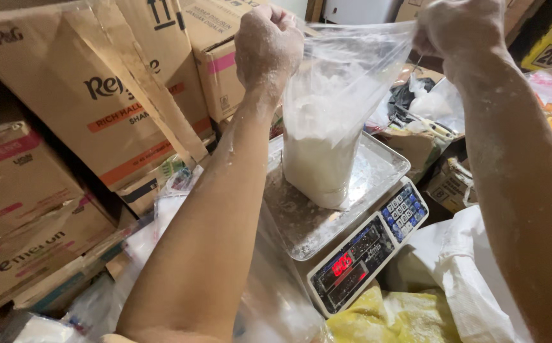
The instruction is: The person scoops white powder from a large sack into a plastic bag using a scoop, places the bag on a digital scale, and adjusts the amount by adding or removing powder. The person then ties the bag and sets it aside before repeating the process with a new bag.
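Both hands are dusty with white powder. The left hand is a closed fist, pinching one top edge of a clear plastic bag. The right hand grips the other top edge, so the mouth is pulled wide. The bag is part full of white powder and stands on the metal tray of a scale — near the tray's middle, away from its edges. Cardboard boxes crowd close on the left. A white sack and a yellow bag sit just beside the scale — little free room.

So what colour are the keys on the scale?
Blue keys, seen best in the head view.
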